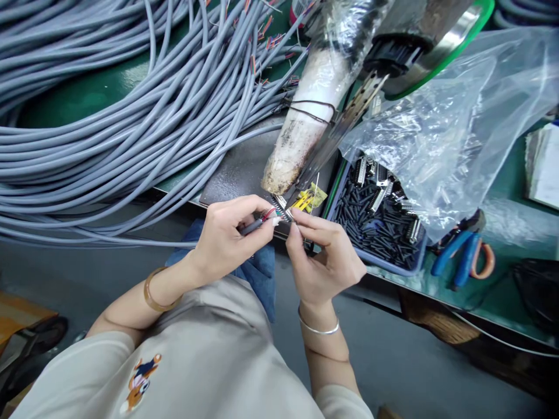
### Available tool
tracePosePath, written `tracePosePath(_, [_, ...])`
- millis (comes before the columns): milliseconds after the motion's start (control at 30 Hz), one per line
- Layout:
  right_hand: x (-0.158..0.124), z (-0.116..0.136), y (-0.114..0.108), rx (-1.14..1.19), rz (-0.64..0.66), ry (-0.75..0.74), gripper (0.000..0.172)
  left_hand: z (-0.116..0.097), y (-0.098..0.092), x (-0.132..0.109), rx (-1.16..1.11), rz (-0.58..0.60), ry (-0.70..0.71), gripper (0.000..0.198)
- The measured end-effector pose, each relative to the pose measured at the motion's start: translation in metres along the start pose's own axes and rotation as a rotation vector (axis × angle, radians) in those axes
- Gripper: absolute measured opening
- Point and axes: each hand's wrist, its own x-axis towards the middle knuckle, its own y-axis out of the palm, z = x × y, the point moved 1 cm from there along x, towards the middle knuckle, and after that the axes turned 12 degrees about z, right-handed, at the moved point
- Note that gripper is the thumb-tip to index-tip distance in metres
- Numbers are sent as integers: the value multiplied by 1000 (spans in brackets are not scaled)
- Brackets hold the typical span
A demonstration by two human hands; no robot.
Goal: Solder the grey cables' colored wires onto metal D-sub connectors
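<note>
My left hand (231, 233) is closed around the end of a grey cable (252, 226), whose thin coloured wires, red among them, fan out at the fingertips. In my right hand (326, 251), thumb and forefinger pinch a small metal-edged connector (286, 214) with a row of pins. The wire ends meet this connector between both hands; which pins they touch is too small to tell. Just above hangs a soldering iron (349, 113) with a perforated metal barrel, pointing down at the connector. A yellow piece (311, 198) sits right behind my right fingertips.
Many grey cables (131, 139) cover the left of the green bench. A plastic-wrapped white pipe (305, 110) comes down beside the iron. On the right are a blue tray (393, 267) of black sleeves and connectors, a clear bag (471, 128) and blue-handled pliers (464, 256).
</note>
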Motion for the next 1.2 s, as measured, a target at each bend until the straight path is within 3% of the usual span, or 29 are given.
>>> tracePosePath(200, [1,1,4,48,-30,13,20,0,1,-1,-112,-31,-47,6])
tracePosePath(367, [0,-3,7,193,2,86,19,4,-3,1,-417,168,-278,13])
tracePosePath(433, [-1,-3,7,184,-6,81,19,6,-2,1,-476,179,-314,14])
tracePosePath(600, [0,-3,8,117,-23,15,20,4,3,-1,-188,12,-157,9])
tracePosePath(800, [2,-4,5,85,-20,-18,18,3,4,1,35,-94,98,6])
tracePosePath(1200, [10,-2,5,-5,-19,-48,19,-1,3,5,110,-143,156,6])
